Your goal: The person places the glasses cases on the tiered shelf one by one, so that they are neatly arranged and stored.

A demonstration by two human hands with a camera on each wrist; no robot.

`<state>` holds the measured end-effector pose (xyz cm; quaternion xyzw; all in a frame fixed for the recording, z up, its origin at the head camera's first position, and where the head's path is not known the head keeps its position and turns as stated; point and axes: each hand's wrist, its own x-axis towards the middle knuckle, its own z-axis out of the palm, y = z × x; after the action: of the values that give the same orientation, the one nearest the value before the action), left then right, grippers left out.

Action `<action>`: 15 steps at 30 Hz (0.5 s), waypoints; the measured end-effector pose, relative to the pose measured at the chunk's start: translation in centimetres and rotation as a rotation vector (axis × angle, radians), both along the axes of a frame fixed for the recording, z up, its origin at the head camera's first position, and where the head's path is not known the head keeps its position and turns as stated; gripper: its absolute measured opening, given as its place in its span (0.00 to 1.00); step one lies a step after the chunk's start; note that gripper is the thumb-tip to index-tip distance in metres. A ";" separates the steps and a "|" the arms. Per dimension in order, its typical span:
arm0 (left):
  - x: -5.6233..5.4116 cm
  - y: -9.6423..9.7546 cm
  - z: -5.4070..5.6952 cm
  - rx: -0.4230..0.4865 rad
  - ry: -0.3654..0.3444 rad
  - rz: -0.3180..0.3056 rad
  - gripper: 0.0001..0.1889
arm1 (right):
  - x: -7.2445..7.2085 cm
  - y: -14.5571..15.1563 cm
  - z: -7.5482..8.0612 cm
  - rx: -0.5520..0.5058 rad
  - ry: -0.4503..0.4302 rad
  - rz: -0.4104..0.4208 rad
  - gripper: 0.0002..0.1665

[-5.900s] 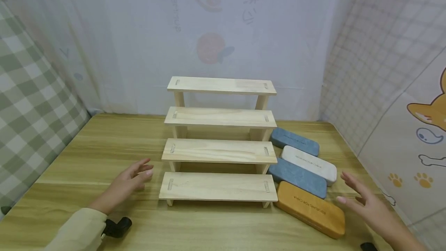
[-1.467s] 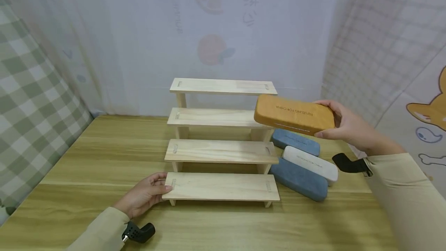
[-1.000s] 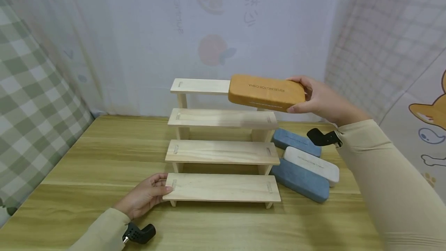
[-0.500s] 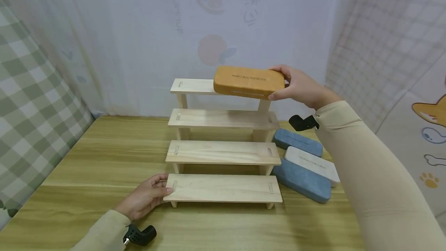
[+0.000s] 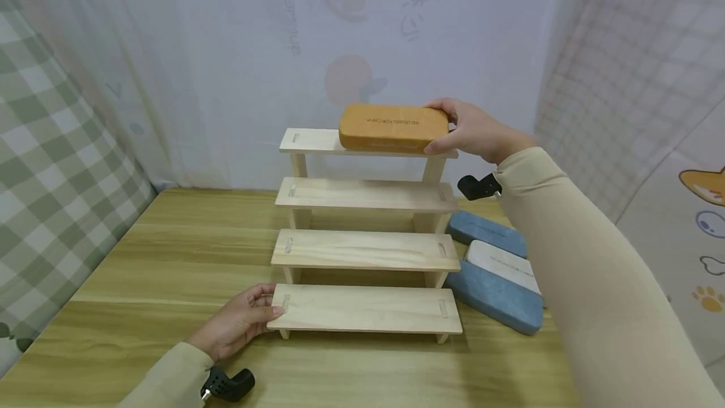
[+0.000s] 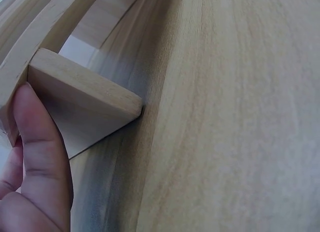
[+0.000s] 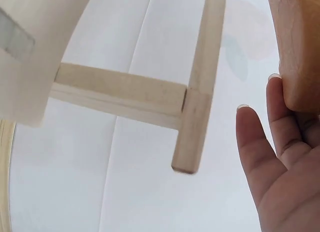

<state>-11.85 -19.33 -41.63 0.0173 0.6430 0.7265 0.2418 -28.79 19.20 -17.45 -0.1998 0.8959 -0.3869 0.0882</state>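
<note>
At the near left of the table [image 5: 170, 257], the left hand [image 5: 235, 323] pinches the left end of the lowest shelf [image 5: 362, 308] of a four-tier wooden rack [image 5: 362, 249], thumb on top. Over the right part of the far, topmost shelf [image 5: 314, 140] is an orange case [image 5: 391, 130]; whether it touches the board I cannot tell. Its right end is grasped by the right hand [image 5: 476, 131]. Right of the rack, far to near, lie a blue case [image 5: 487, 233], a white case [image 5: 503, 264] partly behind the sleeve [image 5: 600, 257], and a second blue case [image 5: 495, 298].

Diffusely lit; softly shadowed on the surface [image 5: 340, 370] (darker beneath the wooden stand [image 5: 365, 250]); hazy in the left wrist view.
</note>
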 end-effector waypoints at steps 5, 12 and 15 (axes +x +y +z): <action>0.2 0.0 0.0 0.006 0.001 0.002 0.34 | -0.4 -0.6 -0.3 -0.005 -0.021 0.013 0.46; 0.3 0.1 -0.1 0.007 0.000 0.001 0.35 | -0.9 -1.1 -0.5 0.007 -0.026 0.015 0.45; 0.3 0.1 -0.2 0.009 -0.002 0.002 0.35 | -1.2 -1.1 -0.6 0.002 -0.039 0.014 0.46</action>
<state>-11.54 -19.24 -41.85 0.0171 0.6394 0.7297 0.2418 -29.95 18.11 -18.04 -0.1983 0.8929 -0.3894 0.1088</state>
